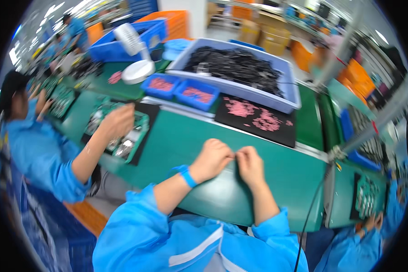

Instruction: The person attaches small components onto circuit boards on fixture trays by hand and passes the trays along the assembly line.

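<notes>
My left hand (211, 159), with a blue wristband (186, 176) on its wrist, and my right hand (251, 165) meet over the green work surface (177, 136). Their fingertips are pinched together and almost touch. Whatever lies between the fingers, if anything, is too small and blurred to make out. Beyond my hands, small pink pieces (266, 121) are scattered in loose heaps on a black mat (231, 123). Two small blue bins (203, 107) hold more pink pieces, left of the mat.
A large pale-blue tub (291, 84) full of black strip-like parts stands behind the mat. To my left, a co-worker's hand (119, 121) hovers over a green tray (143, 136) with metallic parts. A metal post (378, 124) and a dark cable (310, 213) are on the right.
</notes>
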Motion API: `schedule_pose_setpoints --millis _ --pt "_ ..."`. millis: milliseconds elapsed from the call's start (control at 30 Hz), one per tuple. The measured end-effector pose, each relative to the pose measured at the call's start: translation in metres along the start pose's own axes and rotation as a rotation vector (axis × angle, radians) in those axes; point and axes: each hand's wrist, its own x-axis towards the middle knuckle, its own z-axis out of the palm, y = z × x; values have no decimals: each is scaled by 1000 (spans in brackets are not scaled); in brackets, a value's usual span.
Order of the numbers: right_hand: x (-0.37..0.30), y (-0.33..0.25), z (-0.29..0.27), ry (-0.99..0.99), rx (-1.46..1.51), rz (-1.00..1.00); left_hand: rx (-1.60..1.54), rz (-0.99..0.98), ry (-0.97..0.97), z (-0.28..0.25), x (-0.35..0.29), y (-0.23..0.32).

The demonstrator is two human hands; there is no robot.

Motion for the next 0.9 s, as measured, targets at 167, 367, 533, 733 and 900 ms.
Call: schedule_pose_setpoints --millis 167,367,533,733,900 --pt "5 26 -8 68 -64 18 -206 -186 -9 -29 -7 11" --pt "3 23 -5 58 -78 23 -143 -357 130 -140 -56 -12" --pt "4 24 -3 55 -61 49 111 -656 519 -261 -114 -125" --pt "7 19 3 76 -88 69 -41 -1068 615 -362 -159 -249" --pt "7 16 4 84 -120 50 -43 -1250 445 -364 -161 -285"
